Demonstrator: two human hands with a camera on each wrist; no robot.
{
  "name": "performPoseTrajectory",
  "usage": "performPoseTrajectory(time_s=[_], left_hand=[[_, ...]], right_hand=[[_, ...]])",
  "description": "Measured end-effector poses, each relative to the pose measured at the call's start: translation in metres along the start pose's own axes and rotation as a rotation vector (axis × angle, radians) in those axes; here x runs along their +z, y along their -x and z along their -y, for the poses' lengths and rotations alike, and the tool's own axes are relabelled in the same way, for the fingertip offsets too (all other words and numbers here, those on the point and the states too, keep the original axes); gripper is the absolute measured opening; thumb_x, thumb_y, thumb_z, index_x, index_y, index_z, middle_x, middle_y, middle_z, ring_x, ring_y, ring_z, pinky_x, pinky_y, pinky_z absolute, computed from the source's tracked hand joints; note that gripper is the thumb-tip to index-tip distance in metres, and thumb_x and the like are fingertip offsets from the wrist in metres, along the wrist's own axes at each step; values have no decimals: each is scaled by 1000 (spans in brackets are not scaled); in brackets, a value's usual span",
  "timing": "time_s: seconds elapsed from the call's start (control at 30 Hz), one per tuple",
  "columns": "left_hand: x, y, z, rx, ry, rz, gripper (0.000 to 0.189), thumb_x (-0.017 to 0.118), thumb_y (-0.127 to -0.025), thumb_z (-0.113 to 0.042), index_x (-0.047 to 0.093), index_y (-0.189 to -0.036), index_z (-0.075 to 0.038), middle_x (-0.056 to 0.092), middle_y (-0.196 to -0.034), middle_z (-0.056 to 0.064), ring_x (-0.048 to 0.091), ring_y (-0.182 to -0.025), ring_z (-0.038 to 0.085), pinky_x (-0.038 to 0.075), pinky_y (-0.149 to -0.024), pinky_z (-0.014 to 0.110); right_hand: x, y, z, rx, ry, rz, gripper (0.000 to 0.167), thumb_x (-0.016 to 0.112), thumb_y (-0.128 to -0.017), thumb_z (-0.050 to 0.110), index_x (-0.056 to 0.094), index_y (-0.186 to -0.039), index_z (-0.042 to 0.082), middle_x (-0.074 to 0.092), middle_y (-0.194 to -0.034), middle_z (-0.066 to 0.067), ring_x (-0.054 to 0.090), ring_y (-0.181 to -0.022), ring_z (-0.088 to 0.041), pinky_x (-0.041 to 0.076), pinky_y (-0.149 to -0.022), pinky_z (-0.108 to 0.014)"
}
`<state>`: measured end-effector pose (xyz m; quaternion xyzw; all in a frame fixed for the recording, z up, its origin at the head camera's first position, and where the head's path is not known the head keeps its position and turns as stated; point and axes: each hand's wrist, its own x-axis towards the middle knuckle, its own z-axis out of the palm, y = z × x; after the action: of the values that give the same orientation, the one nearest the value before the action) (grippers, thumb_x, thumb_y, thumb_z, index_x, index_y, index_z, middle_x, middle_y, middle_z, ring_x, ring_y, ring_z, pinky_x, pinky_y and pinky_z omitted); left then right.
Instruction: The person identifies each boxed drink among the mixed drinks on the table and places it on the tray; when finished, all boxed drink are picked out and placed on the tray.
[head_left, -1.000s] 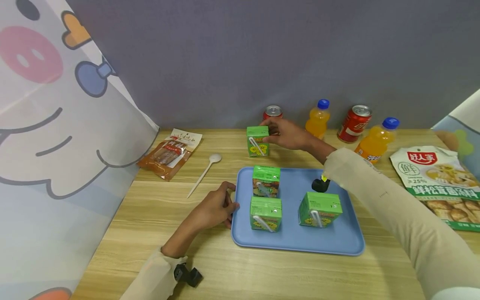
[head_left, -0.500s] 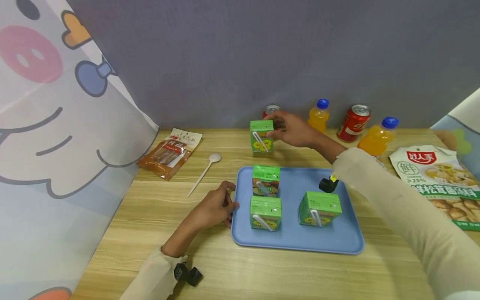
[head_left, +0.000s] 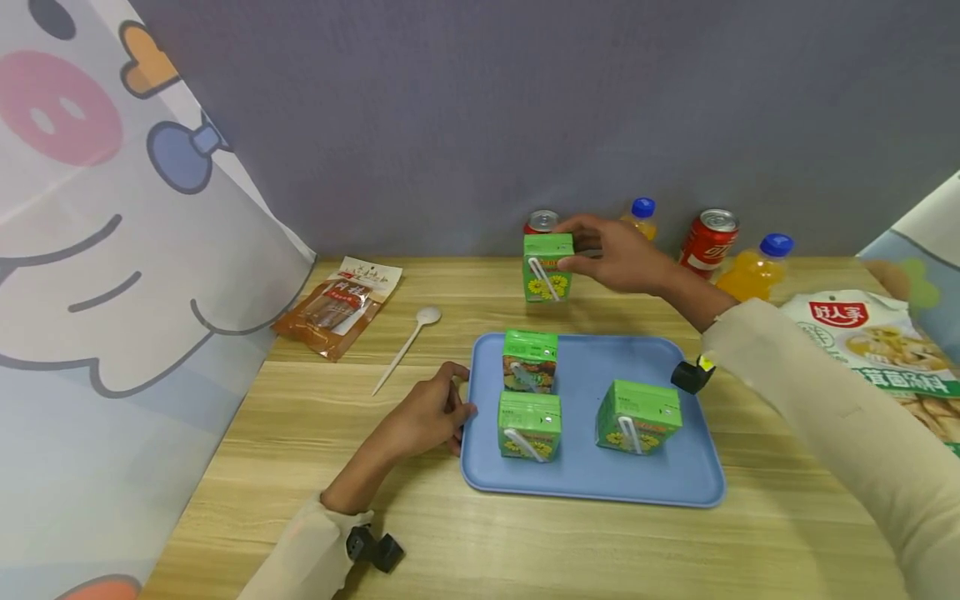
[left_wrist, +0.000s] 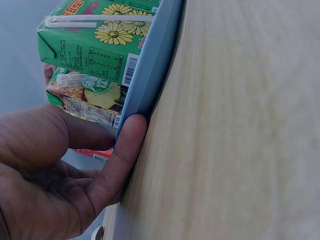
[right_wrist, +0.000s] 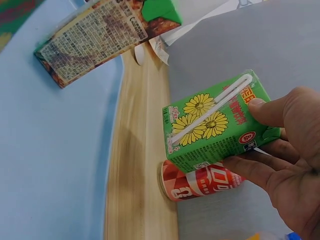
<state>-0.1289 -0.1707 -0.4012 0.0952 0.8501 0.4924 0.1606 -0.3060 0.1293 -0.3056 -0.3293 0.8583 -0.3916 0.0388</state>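
Observation:
My right hand grips a green drink carton with a white straw and yellow flowers on its front. It hangs above the table, behind the blue tray; the right wrist view shows thumb and fingers around the top of the carton. At the tray's left edge, my left hand pinches the rim between thumb and finger. On the tray stand a brown-fronted green carton at the back left, a flowered carton in front of it, and another carton toward the right.
Along the back wall stand a red can, an orange drink bottle, a second red can and another orange bottle. A mushroom-printed pouch lies right. A white spoon and brown snack packet lie left.
My right hand has lifted the carton off the table and carried it to the right. The left hand keeps its place at the tray edge.

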Motion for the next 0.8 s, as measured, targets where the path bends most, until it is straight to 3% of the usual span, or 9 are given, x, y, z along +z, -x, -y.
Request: performPoseTrajectory(time_s=[0.43, 0.63, 0.8], left_hand=[[0, 1, 0, -7, 1, -5, 47, 62, -99, 0, 39, -140, 3, 61, -83, 15, 67, -57, 23, 61, -51, 36], [1, 1, 0, -8, 4, -4, 47, 61, -99, 1, 38, -140, 4, 61, -82, 14, 67, -57, 22, 61, -51, 36], [1, 1, -1, 1, 9, 2, 47, 61, -99, 2, 38, -139, 4, 61, -82, 15, 67, -57, 23, 61, -51, 36]], right_hand=[[-13, 33, 8, -62, 77, -29, 44, 73, -95, 20, 58, -133, 6, 62, -124, -7, 64, -114, -25, 55, -97, -46], [-13, 52, 10, -21, 125, -28, 44, 75, -93, 27, 58, -132, 13, 66, -120, 0, 65, -112, -20, 58, -92, -43], [-13, 67, 10, 10, 93, -33, 44, 75, -93, 25, 58, -131, 13, 66, -120, -1, 65, -114, -21, 58, -92, -41]])
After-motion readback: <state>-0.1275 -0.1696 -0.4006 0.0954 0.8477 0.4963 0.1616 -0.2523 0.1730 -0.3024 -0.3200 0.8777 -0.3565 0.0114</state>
